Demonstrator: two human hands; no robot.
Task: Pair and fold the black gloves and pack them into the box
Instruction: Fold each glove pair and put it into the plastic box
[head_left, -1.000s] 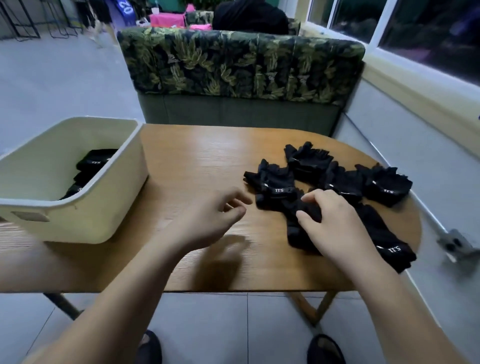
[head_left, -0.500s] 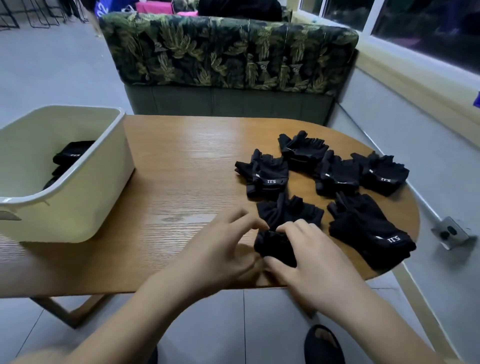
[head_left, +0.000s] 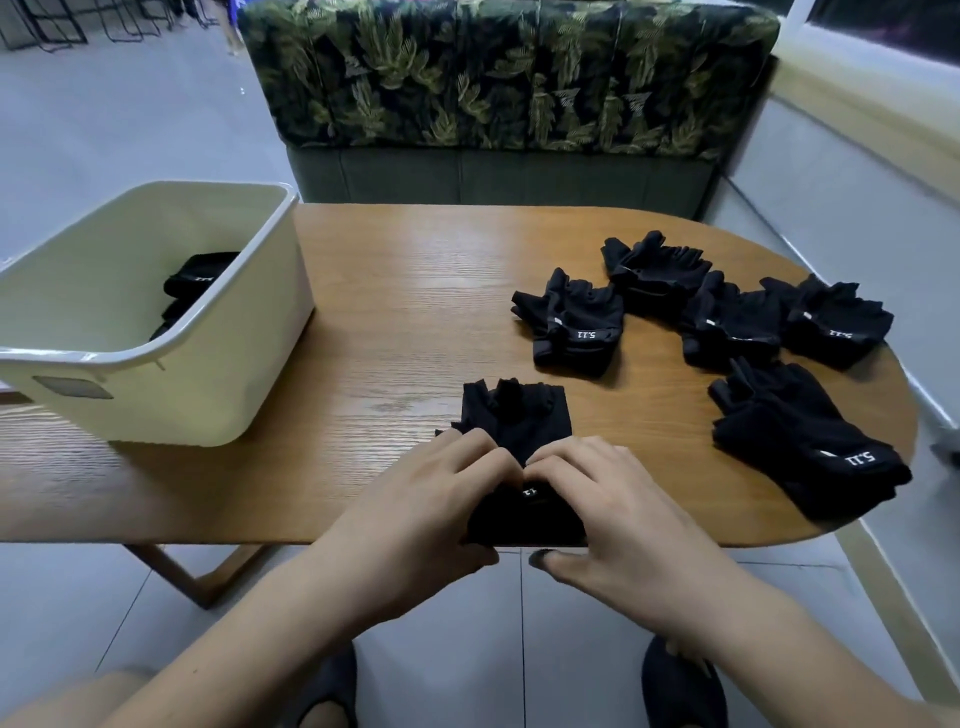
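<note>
— Since half a second ago, what moved?

— I've drawn the black fingerless fabric glove (head_left: 519, 415) away from the loose black gloves (head_left: 576, 322), to the near edge of the oval wooden bench (head_left: 405, 312). My left grip (head_left: 415, 519) and right grip (head_left: 623, 509) both clench its cuff end, fingers curled over it.

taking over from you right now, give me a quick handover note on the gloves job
Left hand: grips the glove bundle at the near edge of the table, fingers curled over its cuff end.
Right hand: grips the same bundle, right beside the left hand.
Box: on the table's left side, with packed gloves already inside.
Loose gloves: several lie spread on the table's right side, not yet folded.
Left to do: finish folding this bundle, box it, then pair, fold and pack the rest.
</note>
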